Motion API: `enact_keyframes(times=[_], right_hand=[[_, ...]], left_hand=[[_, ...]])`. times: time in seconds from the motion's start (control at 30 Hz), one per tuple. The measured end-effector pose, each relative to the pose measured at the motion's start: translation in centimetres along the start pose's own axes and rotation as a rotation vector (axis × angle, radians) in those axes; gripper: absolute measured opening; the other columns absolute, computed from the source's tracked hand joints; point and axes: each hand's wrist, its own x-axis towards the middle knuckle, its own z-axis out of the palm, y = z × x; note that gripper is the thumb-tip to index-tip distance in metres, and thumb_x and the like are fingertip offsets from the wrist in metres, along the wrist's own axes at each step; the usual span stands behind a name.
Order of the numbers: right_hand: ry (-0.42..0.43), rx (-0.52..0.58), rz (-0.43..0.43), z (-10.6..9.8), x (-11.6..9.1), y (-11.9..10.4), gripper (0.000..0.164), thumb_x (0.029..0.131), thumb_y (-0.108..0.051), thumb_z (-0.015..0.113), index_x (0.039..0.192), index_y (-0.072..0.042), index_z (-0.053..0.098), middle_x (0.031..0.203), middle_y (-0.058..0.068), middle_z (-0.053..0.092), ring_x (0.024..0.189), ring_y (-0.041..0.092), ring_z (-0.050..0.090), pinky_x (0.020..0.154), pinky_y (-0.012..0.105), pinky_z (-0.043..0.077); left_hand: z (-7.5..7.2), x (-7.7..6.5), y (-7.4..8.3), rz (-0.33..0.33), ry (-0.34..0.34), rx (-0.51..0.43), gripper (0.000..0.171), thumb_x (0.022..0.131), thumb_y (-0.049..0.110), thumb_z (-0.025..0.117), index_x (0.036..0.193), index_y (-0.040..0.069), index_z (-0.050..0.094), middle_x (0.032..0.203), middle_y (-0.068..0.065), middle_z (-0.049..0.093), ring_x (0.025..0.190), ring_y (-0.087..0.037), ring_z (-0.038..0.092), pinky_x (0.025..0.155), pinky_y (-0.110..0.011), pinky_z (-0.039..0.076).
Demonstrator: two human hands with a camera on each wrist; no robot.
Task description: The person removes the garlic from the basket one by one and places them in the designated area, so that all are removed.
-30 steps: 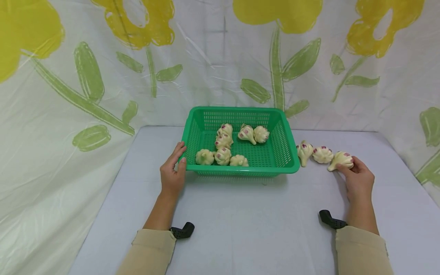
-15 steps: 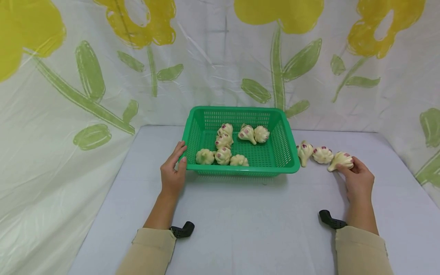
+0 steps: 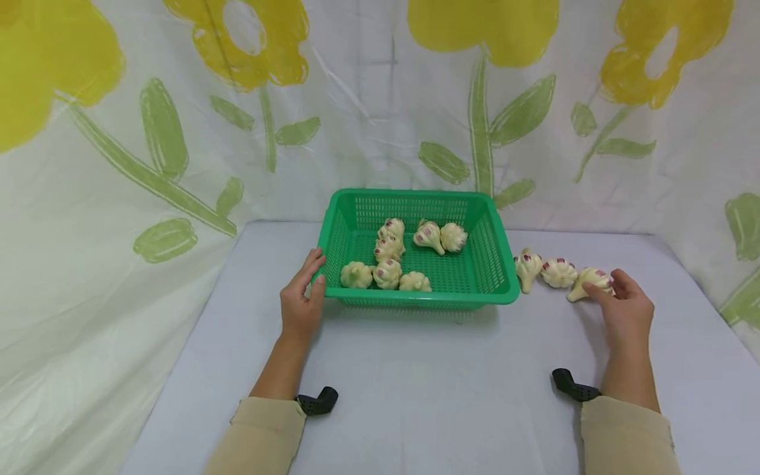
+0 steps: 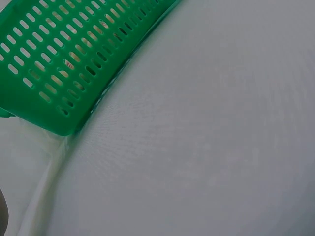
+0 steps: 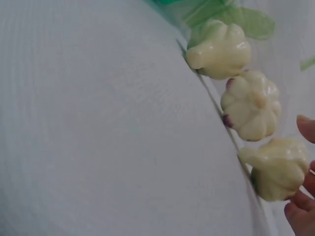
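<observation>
A green plastic basket (image 3: pixel 415 298) holds several garlic bulbs (image 3: pixel 387 274), cream with purple marks. My left hand (image 3: pixel 301 307) rests against its front left corner, fingers fairly straight and thumb touching the rim. In the left wrist view the basket's slotted wall (image 4: pixel 64 64) shows, with the hand barely in frame. Right of the basket lie three garlic bulbs in a row: the nearest to it (image 3: pixel 527 269), a middle one (image 3: pixel 559 272) and an outer one (image 3: pixel 590 284). My right hand (image 3: pixel 628 313) is at the outer bulb; its thumb (image 5: pixel 307 129) stands apart from it, fingers beside it.
A white-covered table (image 3: pixel 439 382) spreads in front of the basket. Behind it hangs a white curtain (image 3: pixel 368 145) printed with yellow flowers and green leaves. Each wrist wears a black camera mount (image 3: pixel 317 401).
My right hand has loosened from the outer garlic bulb and shifted slightly right. The left hand stays at the basket. The whole head view has drifted down a little.
</observation>
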Motion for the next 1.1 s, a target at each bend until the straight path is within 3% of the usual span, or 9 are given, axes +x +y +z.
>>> enact_keyframes(times=[0.2, 0.33, 0.47, 0.7, 0.83, 0.97, 1.1], right_hand=[[0.005, -0.193, -0.152, 0.4, -1.3, -1.5, 0.083, 0.086, -0.047, 0.071, 0.155, -0.036, 0.026, 0.164, -0.012, 0.015, 0.153, 0.015, 0.008, 0.123, 0.042, 0.018], [0.024, -0.274, -0.237, 0.8, -2.6, -2.8, 0.083, 0.087, -0.051, 0.068, 0.156, -0.036, 0.024, 0.165, -0.008, 0.014, 0.154, 0.019, 0.007, 0.123, 0.048, 0.017], [0.014, -0.286, -0.325, 1.7, -4.1, -4.1, 0.081, 0.086, -0.05, 0.069, 0.155, -0.034, 0.028, 0.164, -0.006, 0.021, 0.153, 0.018, 0.014, 0.122, 0.045, 0.021], [-0.052, -0.238, -0.562, 5.0, -7.5, -5.9, 0.07, 0.089, -0.036, 0.072, 0.151, -0.025, 0.041, 0.157, 0.0, 0.039, 0.147, 0.016, 0.033, 0.119, 0.034, 0.029], [-0.137, -0.2, -0.714, 8.2, -9.1, -6.6, 0.067, 0.088, -0.028, 0.074, 0.148, -0.017, 0.046, 0.151, 0.006, 0.046, 0.142, 0.02, 0.04, 0.118, 0.032, 0.033], [-0.292, -0.177, -0.834, 12.0, -10.3, -7.4, 0.064, 0.089, -0.025, 0.073, 0.146, -0.01, 0.047, 0.147, 0.01, 0.05, 0.139, 0.025, 0.044, 0.116, 0.04, 0.036], [-0.465, -0.227, -0.813, 15.7, -11.3, -7.9, 0.067, 0.089, -0.029, 0.073, 0.147, -0.011, 0.045, 0.148, 0.01, 0.049, 0.139, 0.028, 0.044, 0.114, 0.048, 0.037]], left_hand=[[0.0, 0.0, 0.0, -0.006, 0.003, 0.009, 0.033, 0.088, -0.012, 0.052, 0.119, -0.017, 0.061, 0.129, -0.032, 0.059, 0.127, -0.048, 0.052, 0.11, -0.021, 0.039], [0.0, 0.0, 0.1, -0.011, 0.0, 0.008, 0.032, 0.088, -0.011, 0.052, 0.119, -0.017, 0.061, 0.129, -0.032, 0.059, 0.127, -0.048, 0.052, 0.11, -0.02, 0.039], [-0.1, 0.0, 0.1, -0.002, 0.009, 0.007, 0.032, 0.088, -0.011, 0.052, 0.118, -0.017, 0.062, 0.128, -0.032, 0.059, 0.125, -0.05, 0.052, 0.11, -0.021, 0.039], [0.0, 0.2, 0.1, 0.031, 0.019, -0.008, 0.032, 0.087, -0.012, 0.053, 0.118, -0.018, 0.061, 0.127, -0.034, 0.058, 0.124, -0.052, 0.052, 0.11, -0.022, 0.039], [0.0, 0.0, 0.1, 0.03, 0.015, -0.011, 0.032, 0.088, -0.013, 0.053, 0.118, -0.018, 0.061, 0.128, -0.034, 0.058, 0.124, -0.052, 0.052, 0.11, -0.021, 0.039], [0.0, -0.2, -0.1, 0.012, 0.009, 0.004, 0.032, 0.088, -0.012, 0.053, 0.119, -0.017, 0.062, 0.129, -0.032, 0.059, 0.125, -0.05, 0.052, 0.11, -0.02, 0.038], [-0.1, -0.3, -0.1, 0.002, 0.0, 0.012, 0.032, 0.089, -0.01, 0.053, 0.119, -0.016, 0.062, 0.129, -0.032, 0.059, 0.125, -0.051, 0.052, 0.11, -0.019, 0.038]])
